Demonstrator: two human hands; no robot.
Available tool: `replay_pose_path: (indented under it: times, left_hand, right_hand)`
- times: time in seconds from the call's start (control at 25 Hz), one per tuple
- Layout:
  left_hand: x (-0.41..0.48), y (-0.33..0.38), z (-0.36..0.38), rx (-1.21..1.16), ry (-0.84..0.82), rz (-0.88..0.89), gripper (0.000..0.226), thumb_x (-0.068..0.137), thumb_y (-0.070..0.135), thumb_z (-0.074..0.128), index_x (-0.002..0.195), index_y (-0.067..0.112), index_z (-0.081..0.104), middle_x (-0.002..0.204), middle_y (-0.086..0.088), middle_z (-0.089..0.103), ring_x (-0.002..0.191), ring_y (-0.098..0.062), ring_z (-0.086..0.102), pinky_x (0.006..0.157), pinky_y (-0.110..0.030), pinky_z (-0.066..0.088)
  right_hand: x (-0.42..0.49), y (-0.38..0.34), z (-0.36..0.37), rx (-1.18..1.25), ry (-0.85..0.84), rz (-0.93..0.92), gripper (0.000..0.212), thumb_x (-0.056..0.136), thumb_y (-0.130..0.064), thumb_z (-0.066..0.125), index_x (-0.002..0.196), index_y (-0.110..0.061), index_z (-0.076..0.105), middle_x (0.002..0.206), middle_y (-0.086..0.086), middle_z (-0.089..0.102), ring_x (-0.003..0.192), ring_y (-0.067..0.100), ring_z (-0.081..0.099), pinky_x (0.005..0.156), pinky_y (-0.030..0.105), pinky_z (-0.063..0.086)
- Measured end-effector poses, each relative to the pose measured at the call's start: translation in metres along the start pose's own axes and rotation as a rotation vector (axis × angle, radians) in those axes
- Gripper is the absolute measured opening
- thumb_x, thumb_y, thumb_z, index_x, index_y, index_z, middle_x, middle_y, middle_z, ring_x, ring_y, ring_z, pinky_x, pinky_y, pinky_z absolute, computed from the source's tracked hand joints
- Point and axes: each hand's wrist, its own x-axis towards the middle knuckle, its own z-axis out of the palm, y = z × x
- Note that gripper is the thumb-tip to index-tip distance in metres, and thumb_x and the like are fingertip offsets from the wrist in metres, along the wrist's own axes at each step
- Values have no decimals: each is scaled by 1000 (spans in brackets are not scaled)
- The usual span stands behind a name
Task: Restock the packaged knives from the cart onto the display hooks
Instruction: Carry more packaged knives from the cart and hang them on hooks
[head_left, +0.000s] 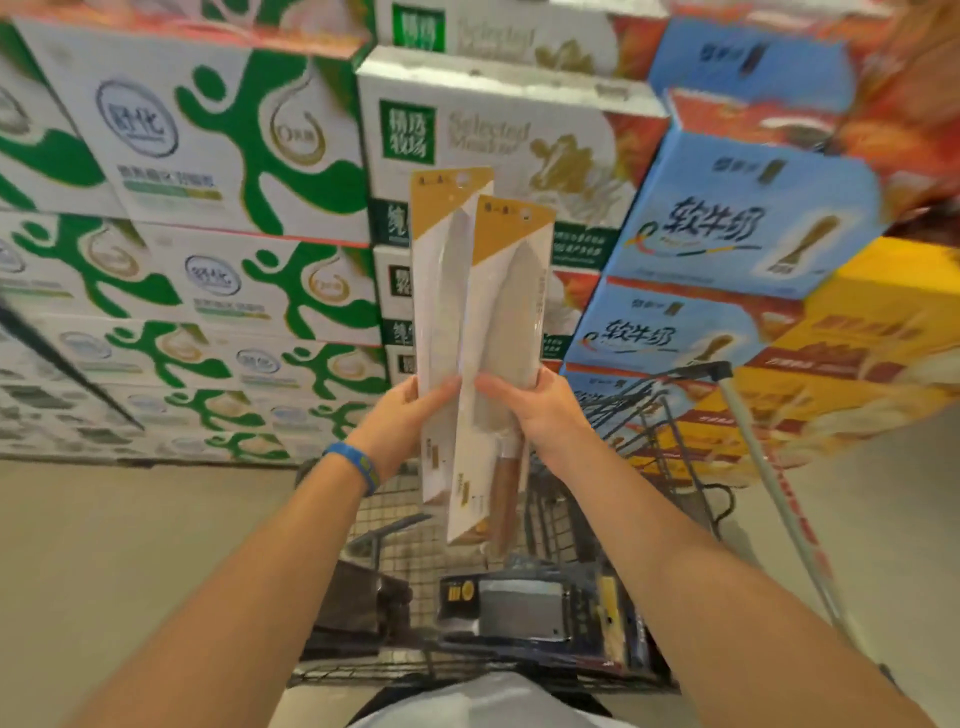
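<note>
I hold two packaged knives upright above the cart (691, 405). My left hand (410, 415) grips the rear knife pack (441, 270), a white and tan card with a hang hole at the top. My right hand (530, 410) grips the front knife pack (511, 312), whose blade and wooden handle show through the plastic. The two packs overlap, the right one in front. Below, in the wire cart, lie more packaged knives (524, 608) with dark cards. No display hooks are in view.
Stacked cartons fill the view ahead: green and white milk boxes (208, 156) on the left, blue boxes (743, 218) and yellow boxes (883, 322) on the right. The pale floor (130, 545) lies to the left of the cart. A blue wristband (356, 465) is on my left wrist.
</note>
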Motion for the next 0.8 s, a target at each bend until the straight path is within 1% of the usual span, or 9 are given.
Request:
replay_pose_path:
  times: [0.08, 0.16, 0.24, 0.36, 0.48, 0.56, 0.64, 0.72, 0.8]
  left_hand:
    - [4, 10, 29, -42, 21, 98, 57, 68, 64, 79, 111, 29, 69, 111, -4, 75, 101, -26, 72, 79, -37, 59]
    - [6, 28, 56, -31, 64, 167, 60, 72, 62, 77, 118, 23, 66, 112, -4, 74, 103, -27, 71, 85, -42, 57]
    - [8, 42, 71, -51, 128, 197, 55, 77, 55, 76, 118, 21, 65, 110, -3, 75, 100, -23, 71, 81, -40, 57]
    - [-2, 47, 67, -71, 237, 196, 23, 87, 42, 70, 102, 25, 70, 94, -1, 77, 86, -22, 74, 67, -36, 58]
    - [-31, 42, 55, -47, 476, 149, 37, 73, 49, 74, 98, 22, 71, 92, -3, 77, 91, -30, 72, 77, -47, 60]
    - [-58, 38, 42, -97, 657, 150, 56, 60, 62, 77, 95, 19, 73, 89, -2, 77, 89, -28, 72, 76, -43, 61]
    - [-90, 32, 32, -66, 755, 154, 78, 55, 75, 77, 92, 6, 73, 88, -12, 75, 78, -34, 69, 74, -46, 58]
    - [-133, 21, 19, -56, 893, 208, 75, 54, 79, 76, 88, 11, 74, 84, -8, 74, 71, -29, 68, 65, -41, 55]
    - [-183, 14, 10, -75, 1073, 272, 52, 57, 70, 80, 85, 26, 76, 85, 2, 77, 76, -20, 74, 61, -32, 57]
  right_hand:
    - [-5, -26, -24, -42, 69, -31, 59, 56, -51, 92, 104, -24, 72, 95, -6, 80, 87, 15, 77, 67, 26, 61]
    - [-9, -50, -51, -61, 154, -96, 74, 52, -59, 89, 113, -22, 66, 96, -9, 79, 87, 13, 76, 67, 26, 61]
    - [-11, -70, -80, -7, 256, -155, 78, 52, -61, 87, 116, -22, 63, 97, -6, 78, 88, 14, 76, 68, 30, 61]
    - [-13, -84, -109, -10, 339, -185, 72, 61, -66, 83, 116, -24, 65, 102, -5, 76, 89, 14, 74, 72, 32, 61]
    - [-12, -83, -109, 32, 271, -153, 44, 83, -62, 73, 107, -25, 68, 92, -9, 78, 77, 7, 74, 57, 22, 57]
    - [-11, -80, -90, 9, 176, -145, 37, 88, -60, 69, 106, -28, 68, 91, -10, 78, 77, 6, 74, 58, 23, 57]
    - [-10, -72, -70, -45, 104, -158, 37, 90, -60, 65, 107, -28, 69, 91, -8, 78, 81, 12, 75, 62, 28, 58]
    - [-12, -60, -31, -80, -7, -136, 43, 90, -65, 61, 103, -24, 68, 90, -2, 75, 82, 20, 73, 66, 35, 56]
    - [-25, -46, 16, -108, -152, -127, 44, 89, -66, 60, 98, -24, 68, 86, -3, 72, 79, 20, 70, 65, 34, 52]
